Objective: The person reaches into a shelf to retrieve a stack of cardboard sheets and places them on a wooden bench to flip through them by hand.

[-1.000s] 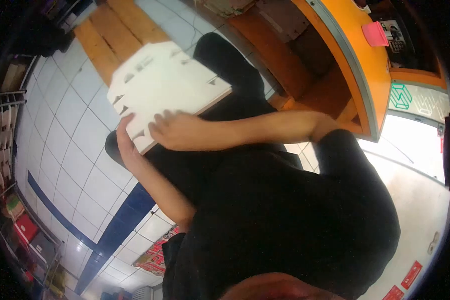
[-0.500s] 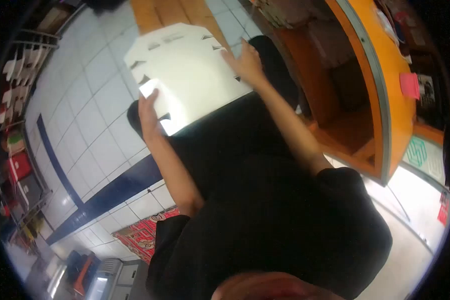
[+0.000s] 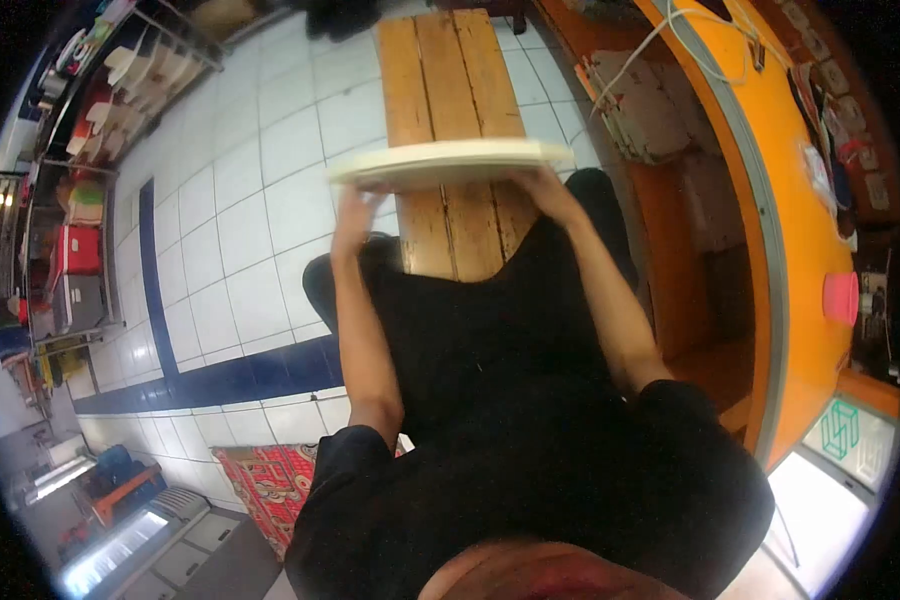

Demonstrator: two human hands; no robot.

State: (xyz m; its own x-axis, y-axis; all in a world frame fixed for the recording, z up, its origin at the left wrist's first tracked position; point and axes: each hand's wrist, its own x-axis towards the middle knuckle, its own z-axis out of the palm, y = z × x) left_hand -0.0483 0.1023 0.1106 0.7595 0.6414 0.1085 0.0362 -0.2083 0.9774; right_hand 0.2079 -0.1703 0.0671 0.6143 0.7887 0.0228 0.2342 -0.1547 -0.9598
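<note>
A flat white board (image 3: 450, 154) with cut-off corners is raised over a wooden plank bench (image 3: 450, 80). It is seen nearly edge-on and blurred by motion, so its face is hidden. My left hand (image 3: 355, 218) holds it at the left end, with the fingers partly behind its lower edge. At the right end my right hand (image 3: 550, 192) grips it, the fingertips hidden under the board. My black-clothed legs (image 3: 480, 310) are spread on either side of the bench.
An orange cabinet (image 3: 760, 220) with open shelves stands close on the right, with a pink cup (image 3: 840, 298) and a white cable (image 3: 670, 35). Racks of goods (image 3: 80, 250) line the left, beyond white floor tiles (image 3: 235, 235). A red patterned cloth (image 3: 270, 485) lies lower left.
The board has tipped from face-up near my lap to almost edge-on. Both hands have shifted from its top and sides to its lower edge. My view has turned slightly.
</note>
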